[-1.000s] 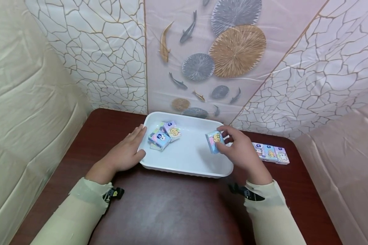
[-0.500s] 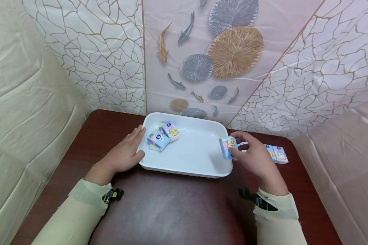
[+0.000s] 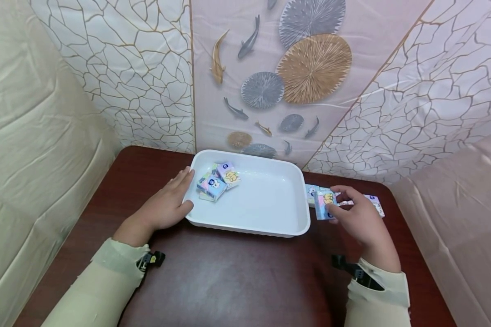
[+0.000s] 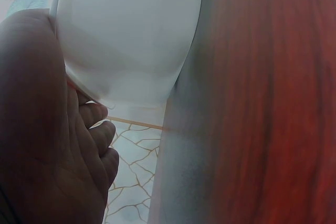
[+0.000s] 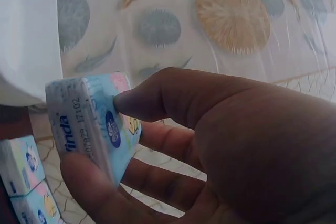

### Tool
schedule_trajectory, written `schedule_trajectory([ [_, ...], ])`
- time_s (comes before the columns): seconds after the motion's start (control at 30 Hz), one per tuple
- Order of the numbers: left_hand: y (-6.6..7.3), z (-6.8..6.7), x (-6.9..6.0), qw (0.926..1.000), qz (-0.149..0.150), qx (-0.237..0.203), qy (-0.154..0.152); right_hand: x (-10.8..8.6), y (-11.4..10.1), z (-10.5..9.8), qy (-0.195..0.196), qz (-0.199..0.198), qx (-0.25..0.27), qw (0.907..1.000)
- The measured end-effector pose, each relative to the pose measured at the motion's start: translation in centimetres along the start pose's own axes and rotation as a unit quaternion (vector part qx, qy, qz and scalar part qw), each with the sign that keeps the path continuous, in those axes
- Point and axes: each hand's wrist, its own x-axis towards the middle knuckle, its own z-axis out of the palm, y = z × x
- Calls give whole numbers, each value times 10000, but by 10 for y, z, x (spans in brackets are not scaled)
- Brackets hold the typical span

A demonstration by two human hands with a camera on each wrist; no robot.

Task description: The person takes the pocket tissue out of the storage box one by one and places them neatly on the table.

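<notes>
My right hand (image 3: 364, 220) pinches a blue tissue pack (image 3: 324, 206) with a yellow cartoon figure, just right of the white tray (image 3: 266, 200). The right wrist view has the thumb on the face of this pack (image 5: 105, 129) and fingers at its other sides; "Vinda" is printed on its edge. Behind it lies a row of tissue packs (image 3: 312, 191), partly hidden by the hand and the held pack. My left hand (image 3: 161, 206) rests against the tray's left side, fingers extended along the rim. In the left wrist view its palm faces the tray wall (image 4: 126, 45).
Several tissue packs (image 3: 213, 187) lie in a loose pile at the tray's left end. The dark red-brown table (image 3: 229, 272) ends at a patterned cloth wall (image 3: 155, 91) behind and beige cloth at both sides.
My right hand has carried the tissue pack from over the tray's right part, across the rim, to the row on the right. The left hand has stayed at the tray.
</notes>
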Motion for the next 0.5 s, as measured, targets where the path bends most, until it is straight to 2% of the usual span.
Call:
schedule_trajectory([
  [0.17, -2, 0, 0, 10000, 20, 56, -2, 1, 11, 2, -152, 262, -10, 9995],
  [0.37, -3, 1, 0, 10000, -9, 86, -30, 3, 23, 8, -271, 379, 135, 9988],
  [0.5, -3, 1, 0, 10000, -34, 45, -35, 4, 31, 12, -293, 440, -68, 9986],
])
